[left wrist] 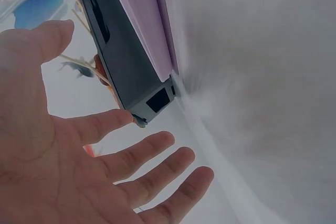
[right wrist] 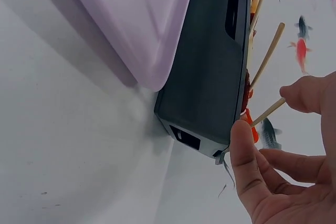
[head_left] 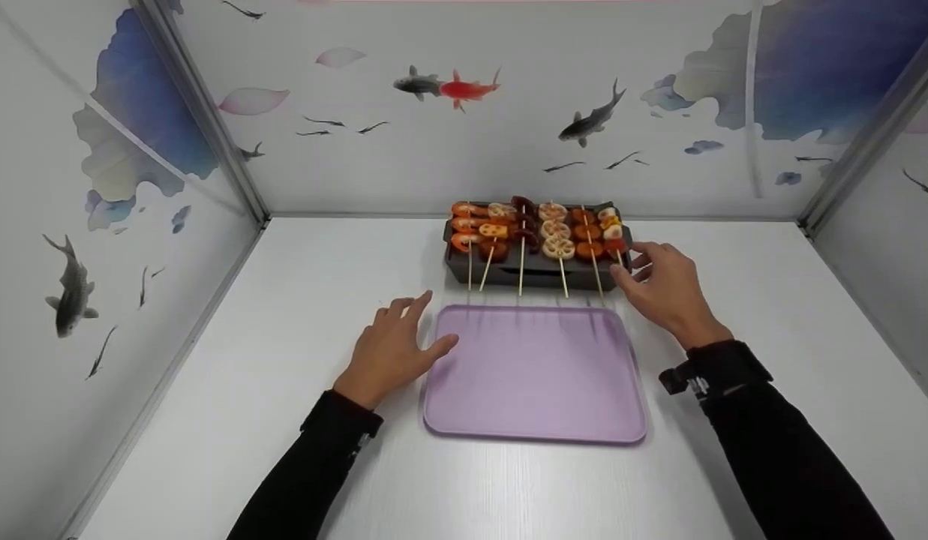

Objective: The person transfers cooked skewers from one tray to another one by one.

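A dark grey box grill (head_left: 539, 276) stands at the back of the table, with several food skewers (head_left: 559, 247) laid across its top, their sticks towards the front. At its right end is my right hand (head_left: 670, 289), thumb and fingers spread apart around the rightmost skewer (right wrist: 270, 110). In the right wrist view the thumb tip meets the end of that stick; the index fingertip lies by the grill's edge. A purple tray (head_left: 535, 375) lies in front of the grill. My left hand (head_left: 392, 349) hovers over the tray's left edge, fingers extended and holding nothing.
White panels printed with fish and leaves (head_left: 464, 90) rise behind and on both sides. The white table (head_left: 283, 315) extends left and right of the tray. Dark camera straps (head_left: 726, 367) circle both wrists.
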`<act>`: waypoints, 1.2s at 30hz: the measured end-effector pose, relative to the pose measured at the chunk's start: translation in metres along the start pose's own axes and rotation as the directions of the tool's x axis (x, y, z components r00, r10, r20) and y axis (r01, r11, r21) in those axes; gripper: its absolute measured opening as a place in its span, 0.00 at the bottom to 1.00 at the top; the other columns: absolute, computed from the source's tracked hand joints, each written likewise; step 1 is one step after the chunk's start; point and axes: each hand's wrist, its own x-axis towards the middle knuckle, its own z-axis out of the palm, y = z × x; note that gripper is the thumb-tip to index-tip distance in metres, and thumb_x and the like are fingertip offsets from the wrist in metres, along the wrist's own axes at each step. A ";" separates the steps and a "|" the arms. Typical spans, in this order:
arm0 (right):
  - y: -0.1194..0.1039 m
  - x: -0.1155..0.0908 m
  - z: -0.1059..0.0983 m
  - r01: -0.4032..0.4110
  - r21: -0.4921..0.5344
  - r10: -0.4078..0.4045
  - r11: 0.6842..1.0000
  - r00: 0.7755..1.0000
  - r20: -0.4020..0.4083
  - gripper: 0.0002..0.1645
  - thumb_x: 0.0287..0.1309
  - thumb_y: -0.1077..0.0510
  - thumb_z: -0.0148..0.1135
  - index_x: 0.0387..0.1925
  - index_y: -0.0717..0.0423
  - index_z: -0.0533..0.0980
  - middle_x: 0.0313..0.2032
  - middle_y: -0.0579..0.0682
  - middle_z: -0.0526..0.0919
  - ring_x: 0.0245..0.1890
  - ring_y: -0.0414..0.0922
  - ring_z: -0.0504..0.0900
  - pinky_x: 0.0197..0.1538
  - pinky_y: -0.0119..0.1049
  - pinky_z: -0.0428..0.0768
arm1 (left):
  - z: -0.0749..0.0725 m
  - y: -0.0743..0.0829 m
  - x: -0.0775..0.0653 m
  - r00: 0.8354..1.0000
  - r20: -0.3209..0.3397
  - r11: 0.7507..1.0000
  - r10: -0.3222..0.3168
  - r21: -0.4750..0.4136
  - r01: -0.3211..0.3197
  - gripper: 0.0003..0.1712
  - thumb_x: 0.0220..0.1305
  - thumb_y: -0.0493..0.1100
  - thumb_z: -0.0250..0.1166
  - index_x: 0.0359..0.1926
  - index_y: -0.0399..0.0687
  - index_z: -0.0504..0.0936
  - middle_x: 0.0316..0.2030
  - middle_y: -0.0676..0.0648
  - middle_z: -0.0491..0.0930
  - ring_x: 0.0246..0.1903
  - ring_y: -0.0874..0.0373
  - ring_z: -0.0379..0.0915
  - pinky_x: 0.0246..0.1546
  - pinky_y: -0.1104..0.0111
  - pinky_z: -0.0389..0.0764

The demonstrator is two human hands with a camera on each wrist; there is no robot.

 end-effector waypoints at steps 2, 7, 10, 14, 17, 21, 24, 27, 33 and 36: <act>0.000 0.000 0.001 0.002 0.002 -0.002 1.000 1.000 -0.005 0.32 0.67 0.47 0.65 0.61 0.67 0.76 0.39 0.61 0.81 0.35 0.53 0.84 0.38 0.51 0.80 | 0.000 0.001 0.000 1.000 0.006 1.000 0.001 -0.008 -0.001 0.53 0.61 0.79 0.56 0.79 0.58 0.61 0.67 0.42 0.70 0.61 0.42 0.69 0.54 0.47 0.78; -0.002 0.003 0.004 -0.002 0.002 0.002 1.000 1.000 -0.007 0.28 0.66 0.49 0.66 0.57 0.67 0.80 0.36 0.60 0.82 0.33 0.53 0.84 0.37 0.49 0.80 | 0.003 0.001 -0.001 1.000 0.008 1.000 -0.003 -0.011 0.003 0.52 0.61 0.77 0.58 0.78 0.56 0.63 0.65 0.41 0.71 0.58 0.44 0.71 0.51 0.50 0.80; -0.004 0.005 0.005 -0.014 -0.003 0.014 1.000 1.000 -0.007 0.27 0.65 0.50 0.67 0.55 0.67 0.81 0.36 0.60 0.83 0.34 0.53 0.84 0.37 0.49 0.81 | 0.004 0.002 -0.001 1.000 0.005 1.000 -0.007 -0.003 0.007 0.51 0.61 0.77 0.59 0.77 0.55 0.65 0.63 0.40 0.72 0.56 0.44 0.71 0.50 0.50 0.81; -0.005 0.007 0.005 -0.034 -0.006 0.034 0.999 0.999 -0.011 0.25 0.65 0.50 0.67 0.53 0.68 0.82 0.35 0.59 0.84 0.34 0.53 0.84 0.39 0.50 0.80 | 0.005 0.003 0.000 1.000 0.005 1.000 -0.011 -0.001 0.011 0.51 0.61 0.77 0.59 0.76 0.54 0.67 0.61 0.40 0.73 0.56 0.44 0.71 0.48 0.50 0.81; -0.006 0.007 0.004 -0.053 -0.001 0.053 0.999 0.999 -0.005 0.24 0.64 0.50 0.67 0.52 0.67 0.83 0.34 0.57 0.85 0.34 0.52 0.84 0.39 0.50 0.80 | 0.006 0.004 0.000 1.000 0.011 1.000 -0.025 -0.004 0.025 0.51 0.61 0.77 0.60 0.75 0.54 0.67 0.59 0.40 0.73 0.54 0.44 0.72 0.46 0.51 0.82; -0.009 0.007 0.005 -0.072 0.014 0.072 0.997 0.997 0.005 0.22 0.65 0.51 0.67 0.51 0.65 0.84 0.32 0.55 0.85 0.32 0.50 0.83 0.37 0.48 0.79 | 0.007 0.005 0.000 0.999 0.008 0.999 -0.035 -0.017 0.035 0.50 0.60 0.75 0.62 0.75 0.52 0.68 0.55 0.40 0.74 0.50 0.46 0.72 0.43 0.53 0.82; -0.010 0.006 0.006 -0.082 0.023 0.082 0.996 0.997 0.009 0.21 0.66 0.51 0.66 0.50 0.65 0.84 0.32 0.54 0.86 0.31 0.50 0.83 0.37 0.46 0.79 | 0.008 0.005 -0.002 0.999 0.010 0.999 -0.036 -0.024 0.036 0.49 0.61 0.74 0.63 0.74 0.50 0.70 0.52 0.40 0.74 0.47 0.47 0.72 0.42 0.55 0.81; -0.010 0.005 0.007 -0.100 0.028 0.100 0.995 0.995 0.014 0.20 0.66 0.52 0.66 0.49 0.64 0.85 0.33 0.55 0.86 0.32 0.50 0.83 0.37 0.45 0.78 | 0.010 0.006 -0.003 0.999 0.018 0.999 -0.041 -0.034 0.041 0.48 0.61 0.72 0.64 0.73 0.48 0.70 0.51 0.40 0.74 0.47 0.47 0.72 0.44 0.55 0.80; -0.008 0.005 0.004 -0.144 0.055 0.142 0.988 0.989 0.044 0.18 0.65 0.54 0.65 0.47 0.64 0.84 0.34 0.56 0.87 0.28 0.46 0.85 0.33 0.39 0.81 | 0.011 0.008 -0.004 0.998 0.041 0.995 -0.052 -0.080 0.055 0.46 0.61 0.66 0.69 0.72 0.45 0.71 0.48 0.40 0.75 0.43 0.50 0.72 0.45 0.57 0.79; -0.009 0.009 0.001 -0.200 0.088 0.193 0.976 0.978 0.085 0.17 0.63 0.54 0.66 0.47 0.64 0.84 0.33 0.56 0.88 0.25 0.45 0.86 0.29 0.34 0.81 | 0.010 0.008 -0.004 0.997 0.060 0.991 -0.047 -0.119 0.054 0.46 0.61 0.63 0.70 0.72 0.43 0.70 0.43 0.44 0.74 0.39 0.53 0.70 0.42 0.59 0.77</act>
